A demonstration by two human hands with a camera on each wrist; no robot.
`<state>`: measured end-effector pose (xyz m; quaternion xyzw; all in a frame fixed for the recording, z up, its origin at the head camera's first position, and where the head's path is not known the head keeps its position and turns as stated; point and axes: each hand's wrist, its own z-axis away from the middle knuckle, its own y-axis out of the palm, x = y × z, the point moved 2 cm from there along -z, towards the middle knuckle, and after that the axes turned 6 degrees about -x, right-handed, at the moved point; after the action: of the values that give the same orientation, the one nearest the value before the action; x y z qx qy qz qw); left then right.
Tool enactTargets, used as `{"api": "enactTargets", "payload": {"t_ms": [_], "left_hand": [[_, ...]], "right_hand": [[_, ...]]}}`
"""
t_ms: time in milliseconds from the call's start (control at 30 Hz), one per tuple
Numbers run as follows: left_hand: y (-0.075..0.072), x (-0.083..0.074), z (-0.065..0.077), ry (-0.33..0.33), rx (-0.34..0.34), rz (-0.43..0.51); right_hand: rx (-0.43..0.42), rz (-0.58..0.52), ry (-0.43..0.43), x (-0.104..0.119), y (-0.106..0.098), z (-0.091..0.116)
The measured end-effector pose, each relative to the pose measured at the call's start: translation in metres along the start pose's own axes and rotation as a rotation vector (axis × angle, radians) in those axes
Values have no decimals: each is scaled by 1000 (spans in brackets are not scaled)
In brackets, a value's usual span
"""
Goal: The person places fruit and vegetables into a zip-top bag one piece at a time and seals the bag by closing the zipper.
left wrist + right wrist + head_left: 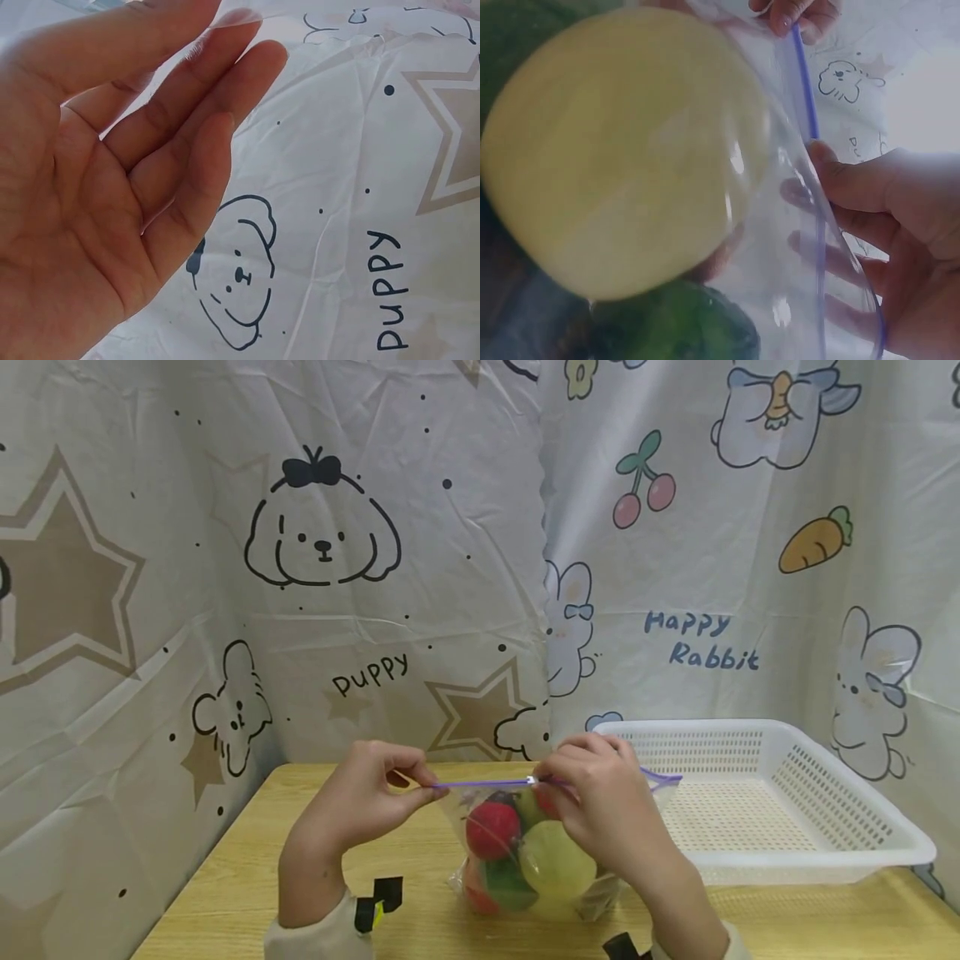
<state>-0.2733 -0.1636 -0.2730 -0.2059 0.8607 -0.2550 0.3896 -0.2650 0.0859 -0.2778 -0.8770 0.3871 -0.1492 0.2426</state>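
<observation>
A clear zip bag [457, 810] with a purple seal stands on the table, filled with several fruit- or vegetable-like items. Among them are a red round one [492, 829], a large pale yellow one [557, 860] and a dark green one [508, 883]. My left hand [367, 793] pinches the bag's left top corner between thumb and fingers. Near the white slider [532, 781], my right hand [600, 793] pinches the purple seal. Right of that hand the seal strips [663, 779] stand apart. In the right wrist view, fingers of the right hand [907, 217] show through the clear plastic.
A white perforated plastic basket [817, 864] stands on the right of the wooden table [225, 893], behind and beside the bag. A printed cloth [465, 568] with cartoon animals hangs behind and along the left side.
</observation>
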Motion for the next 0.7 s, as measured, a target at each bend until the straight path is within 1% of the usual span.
{"api": "enactTargets", "payload": {"t_ms": [133,333,500,700], "left_hand": [[0,4,-1,-3,1,-1],[0,13,-3,-8,-13,1],[1,19,-4,-24,-23,-5],[1,23,-5,-26,-30,-5]], "right_hand": [[23,24,7,-7,-1,0],[32,47,18,-18,-1,0],[39,33,49,-26,-1,1],[35,27,70,-32,-2,3]]}}
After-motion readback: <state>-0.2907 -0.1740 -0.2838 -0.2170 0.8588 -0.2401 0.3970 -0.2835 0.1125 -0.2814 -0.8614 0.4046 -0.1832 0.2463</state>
